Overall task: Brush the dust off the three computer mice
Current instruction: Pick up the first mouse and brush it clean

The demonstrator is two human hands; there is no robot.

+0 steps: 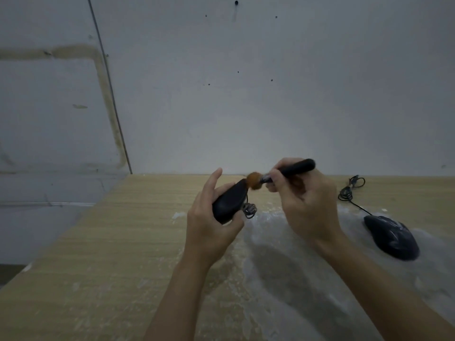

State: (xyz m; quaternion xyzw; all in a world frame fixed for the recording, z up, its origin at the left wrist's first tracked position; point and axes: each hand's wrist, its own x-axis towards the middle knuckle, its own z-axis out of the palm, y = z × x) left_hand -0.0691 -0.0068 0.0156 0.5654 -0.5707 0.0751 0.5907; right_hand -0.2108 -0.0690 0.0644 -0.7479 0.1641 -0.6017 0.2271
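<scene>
Left hand [209,225] has its grip wrapped round a black mouse [230,203], lifted off the desk [118,242]. Right hand [305,205] pinches the brush [288,172], bristles touching the mouse's front end. Another mouse [391,237] sits off right.

I can read no text, label, brand, number or sign anywhere here: the surfaces in front of me carry no legible marking, and the dim, blurred view shows no letters on anything.
</scene>
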